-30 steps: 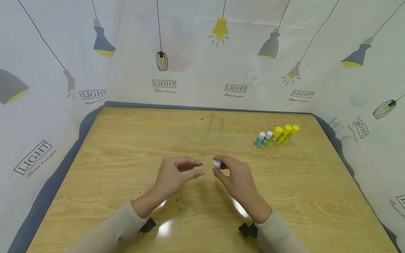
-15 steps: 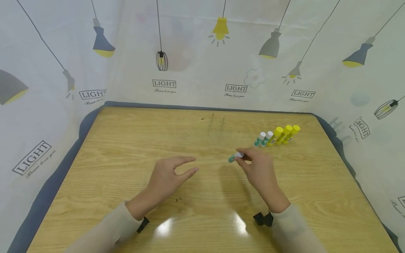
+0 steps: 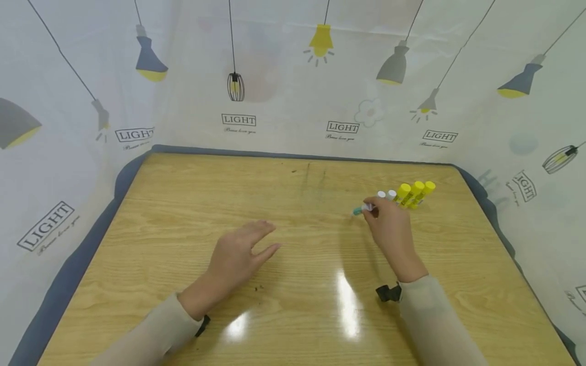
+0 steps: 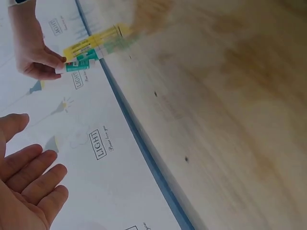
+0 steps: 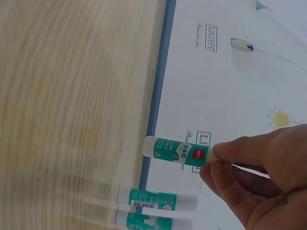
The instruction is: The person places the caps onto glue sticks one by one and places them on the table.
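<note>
My right hand pinches a green and white glue stick by its white cap end, thumb and fingertips round it. In the head view the glue stick is tilted, its green end pointing left, held above the table just left of a row of standing glue sticks. Two more green and white glue sticks stand close beside it in the right wrist view; my hand partly hides them in the head view. Over the middle left of the table my left hand hovers with fingers apart, holding nothing.
Several yellow glue sticks stand in line to the right of the green ones. The wooden table ends at a dark blue edge, with a lamp-printed white sheet behind and at the sides.
My right hand has carried the glue stick from the middle of the table rightward and away, up to the row. The left hand has drawn back slightly to the left.
</note>
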Demonstrator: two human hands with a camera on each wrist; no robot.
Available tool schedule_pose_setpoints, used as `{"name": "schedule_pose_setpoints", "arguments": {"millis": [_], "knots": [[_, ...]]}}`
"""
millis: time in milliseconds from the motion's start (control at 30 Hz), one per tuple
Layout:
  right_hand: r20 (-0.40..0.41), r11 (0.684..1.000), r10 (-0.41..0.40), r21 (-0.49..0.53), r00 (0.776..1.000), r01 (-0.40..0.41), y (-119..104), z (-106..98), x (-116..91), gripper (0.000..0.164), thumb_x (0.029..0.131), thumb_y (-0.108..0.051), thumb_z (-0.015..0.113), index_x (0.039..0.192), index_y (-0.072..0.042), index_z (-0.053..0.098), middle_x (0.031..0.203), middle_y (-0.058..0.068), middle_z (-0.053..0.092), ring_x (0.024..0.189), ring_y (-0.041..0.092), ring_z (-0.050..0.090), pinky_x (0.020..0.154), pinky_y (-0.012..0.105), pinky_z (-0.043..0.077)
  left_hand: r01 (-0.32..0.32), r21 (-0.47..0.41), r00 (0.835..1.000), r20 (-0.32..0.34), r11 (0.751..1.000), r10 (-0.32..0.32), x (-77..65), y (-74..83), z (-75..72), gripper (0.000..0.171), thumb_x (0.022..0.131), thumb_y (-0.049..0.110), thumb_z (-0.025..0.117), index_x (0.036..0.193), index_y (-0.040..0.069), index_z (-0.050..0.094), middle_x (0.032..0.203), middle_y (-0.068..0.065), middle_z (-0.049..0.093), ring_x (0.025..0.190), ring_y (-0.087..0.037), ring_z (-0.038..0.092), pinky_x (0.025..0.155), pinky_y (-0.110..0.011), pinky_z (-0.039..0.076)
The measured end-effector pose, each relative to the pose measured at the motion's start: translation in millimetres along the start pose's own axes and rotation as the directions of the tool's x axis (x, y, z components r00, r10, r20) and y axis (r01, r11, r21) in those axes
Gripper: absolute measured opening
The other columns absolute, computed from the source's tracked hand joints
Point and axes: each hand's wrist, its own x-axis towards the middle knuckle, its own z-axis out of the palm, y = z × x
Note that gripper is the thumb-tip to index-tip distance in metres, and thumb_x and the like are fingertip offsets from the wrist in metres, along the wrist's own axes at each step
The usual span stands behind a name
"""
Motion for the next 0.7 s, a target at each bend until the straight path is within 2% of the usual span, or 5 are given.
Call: {"name": "schedule_pose_setpoints", "arguments": {"millis": [100,300,533,700], "knots": [[0.006,0.999,-0.002,-0.032,1.000,0.002,6.1,3.6,7.1,0.019,0.093,-0.007,0.073,0.110,0.003,0.074,0.089,0.017,0.074,0.073,0.028,0.070,0.058,0.042,0.059,0.014,0.042,1.000,0.021,0.999,-0.015,-2.4,-1.5,-1.2,0.044,0.083,0.031,0.084,0.119,0.007,0.074,0.117,-0.009,0.074,0.108,-0.025,0.072,0.090,-0.041,0.061],[0.016,0.998,-0.031,-0.062,0.999,0.032,10.9,8.4,16.2,0.018,0.094,-0.004,0.071,0.109,0.006,0.074,0.095,0.020,0.074,0.080,0.032,0.070,0.068,0.046,0.061,0.031,0.072,0.998,0.061,0.997,-0.035,-4.9,-3.6,-1.9,0.047,0.085,0.034,0.083,0.121,0.005,0.073,0.120,-0.012,0.073,0.109,-0.028,0.072,0.091,-0.042,0.060],[0.071,0.995,-0.017,-0.098,0.997,0.024,13.0,10.0,24.4,0.020,0.096,-0.002,0.065,0.113,0.007,0.072,0.105,0.023,0.073,0.094,0.038,0.069,0.079,0.051,0.060,0.037,0.055,0.997,0.063,0.998,-0.040,-4.6,-3.4,-3.9,0.049,0.083,0.034,0.085,0.120,0.003,0.073,0.120,-0.014,0.073,0.108,-0.029,0.072,0.092,-0.043,0.060],[0.061,0.995,-0.021,-0.093,0.998,0.026,14.5,10.4,27.5,0.022,0.097,-0.001,0.063,0.115,0.009,0.071,0.109,0.026,0.072,0.097,0.040,0.069,0.081,0.052,0.061,0.043,0.049,0.996,0.073,0.998,-0.046,-4.9,-3.5,-3.9,0.049,0.084,0.034,0.084,0.120,0.003,0.073,0.120,-0.013,0.073,0.107,-0.029,0.072,0.092,-0.043,0.060]]}}
